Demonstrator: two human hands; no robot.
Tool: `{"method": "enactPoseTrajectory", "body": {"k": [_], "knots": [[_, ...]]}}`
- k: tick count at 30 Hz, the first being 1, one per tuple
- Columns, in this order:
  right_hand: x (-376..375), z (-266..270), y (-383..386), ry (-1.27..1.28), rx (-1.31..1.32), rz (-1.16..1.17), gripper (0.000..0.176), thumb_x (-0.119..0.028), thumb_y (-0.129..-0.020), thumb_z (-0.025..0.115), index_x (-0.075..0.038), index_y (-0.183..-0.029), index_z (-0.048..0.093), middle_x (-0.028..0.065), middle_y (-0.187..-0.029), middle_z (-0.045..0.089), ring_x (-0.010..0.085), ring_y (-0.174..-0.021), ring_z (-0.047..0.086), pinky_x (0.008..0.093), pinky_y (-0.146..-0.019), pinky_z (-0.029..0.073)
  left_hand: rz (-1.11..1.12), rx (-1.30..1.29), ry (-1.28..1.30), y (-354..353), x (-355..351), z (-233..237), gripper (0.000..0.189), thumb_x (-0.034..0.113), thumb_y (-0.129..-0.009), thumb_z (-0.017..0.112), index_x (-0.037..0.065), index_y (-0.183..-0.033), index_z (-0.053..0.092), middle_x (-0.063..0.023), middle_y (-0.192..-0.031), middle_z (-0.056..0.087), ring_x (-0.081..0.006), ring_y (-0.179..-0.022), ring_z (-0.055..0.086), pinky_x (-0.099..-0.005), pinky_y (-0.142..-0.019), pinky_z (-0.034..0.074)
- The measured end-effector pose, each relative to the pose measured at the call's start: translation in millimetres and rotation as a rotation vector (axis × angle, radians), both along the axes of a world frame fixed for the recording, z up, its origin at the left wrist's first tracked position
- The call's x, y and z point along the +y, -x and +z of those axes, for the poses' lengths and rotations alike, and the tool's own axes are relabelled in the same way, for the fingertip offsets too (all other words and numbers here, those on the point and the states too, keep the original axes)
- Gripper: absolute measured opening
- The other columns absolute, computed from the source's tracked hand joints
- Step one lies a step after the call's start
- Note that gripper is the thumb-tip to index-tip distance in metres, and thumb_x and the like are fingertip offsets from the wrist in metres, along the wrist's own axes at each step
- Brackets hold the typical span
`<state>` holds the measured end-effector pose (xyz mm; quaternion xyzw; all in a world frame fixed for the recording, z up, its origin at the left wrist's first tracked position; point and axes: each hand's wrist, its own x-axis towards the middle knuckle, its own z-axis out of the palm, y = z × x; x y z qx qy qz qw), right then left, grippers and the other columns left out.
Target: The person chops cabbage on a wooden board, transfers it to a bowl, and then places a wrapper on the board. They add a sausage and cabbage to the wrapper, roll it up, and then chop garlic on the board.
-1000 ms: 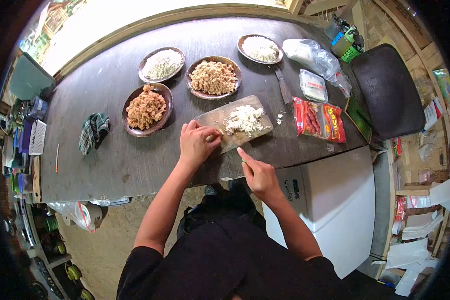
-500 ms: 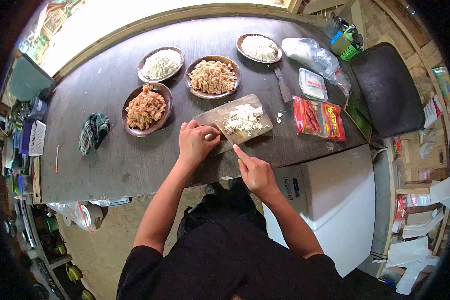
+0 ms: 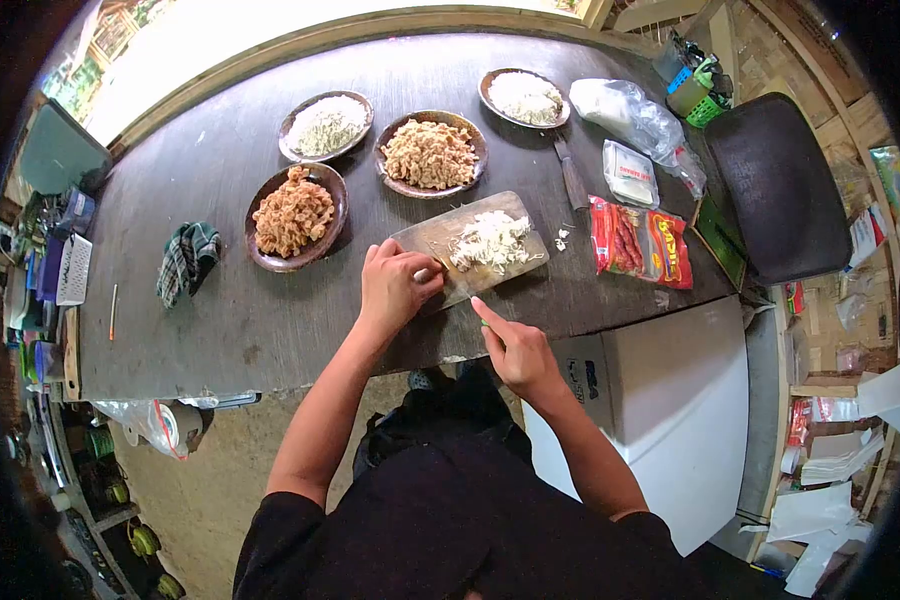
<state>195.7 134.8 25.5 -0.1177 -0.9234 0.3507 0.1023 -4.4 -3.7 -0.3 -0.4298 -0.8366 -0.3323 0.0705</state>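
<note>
A wooden cutting board [image 3: 435, 232] lies near the table's front edge, with a pile of chopped white pieces [image 3: 494, 241] on its right half. At the board's left part, my left hand [image 3: 398, 286] is closed on a small pale piece, mostly covered by the fingers. My right hand [image 3: 518, 352] grips a knife just off the board's front edge, forefinger stretched along it. Only a bit of green handle shows, and the thin blade reaches toward the left hand.
Behind the board stand plates of brown crumbly food [image 3: 429, 153], reddish food [image 3: 292, 215] and white shreds [image 3: 328, 126], [image 3: 526, 97]. To the right lie a cleaver [image 3: 571, 175], a red packet [image 3: 640, 243] and plastic bags [image 3: 625, 115]. A checked cloth [image 3: 188, 262] lies left.
The view has shifted slightly. Both hands keep nearly the same place at the board, the right hand a little lower.
</note>
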Motion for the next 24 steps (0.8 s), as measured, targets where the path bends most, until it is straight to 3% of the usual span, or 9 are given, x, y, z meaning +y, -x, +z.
{"method": "enactPoseTrajectory", "body": {"k": [5,12,20,24], "knots": [[-2.6,-2.2,6.4,-0.107,-0.057,-0.040,0.050,-0.015,-0.099,0.062,-0.020,-0.148,0.056,0.0234,-0.072,0.063,0.0427,-0.068,0.066,0.0530,-0.063,0.053,0.019,0.011,0.019,-2.1,0.6,4.0,0.013,0.023,-0.071,0.084,0.018,-0.083,0.081,0.0037,-0.085,0.077,-0.0194,-0.081,0.057,-0.0335,-0.079,0.043],[7.4,1.8,-6.9,-0.071,-0.018,-0.071,0.050,-0.015,-0.098,0.063,-0.021,-0.147,0.057,0.0219,-0.071,0.062,0.0420,-0.067,0.065,0.0520,-0.061,0.052,0.026,-0.007,-0.007,-1.4,0.7,-2.3,0.012,0.023,-0.072,0.084,0.019,-0.083,0.081,0.0046,-0.087,0.078,-0.0181,-0.081,0.057,-0.0323,-0.078,0.042],[0.4,0.5,-8.2,-0.038,0.053,-0.010,0.051,-0.013,-0.097,0.063,-0.023,-0.147,0.057,0.0206,-0.069,0.060,0.0412,-0.066,0.064,0.0522,-0.063,0.051,0.022,-0.003,0.020,-2.7,0.2,2.7,0.012,0.023,-0.071,0.084,0.018,-0.081,0.080,0.0010,-0.074,0.071,-0.0201,-0.082,0.058,-0.0344,-0.078,0.042],[-4.6,-4.0,-0.7,-0.140,-0.032,-0.046,0.052,-0.013,-0.097,0.063,-0.024,-0.147,0.057,0.0208,-0.069,0.060,0.0417,-0.068,0.065,0.0522,-0.064,0.052,0.022,-0.013,0.031,-2.2,0.5,2.7,0.012,0.023,-0.072,0.084,0.018,-0.082,0.080,0.0016,-0.079,0.074,-0.0201,-0.082,0.057,-0.0343,-0.079,0.043]]}}
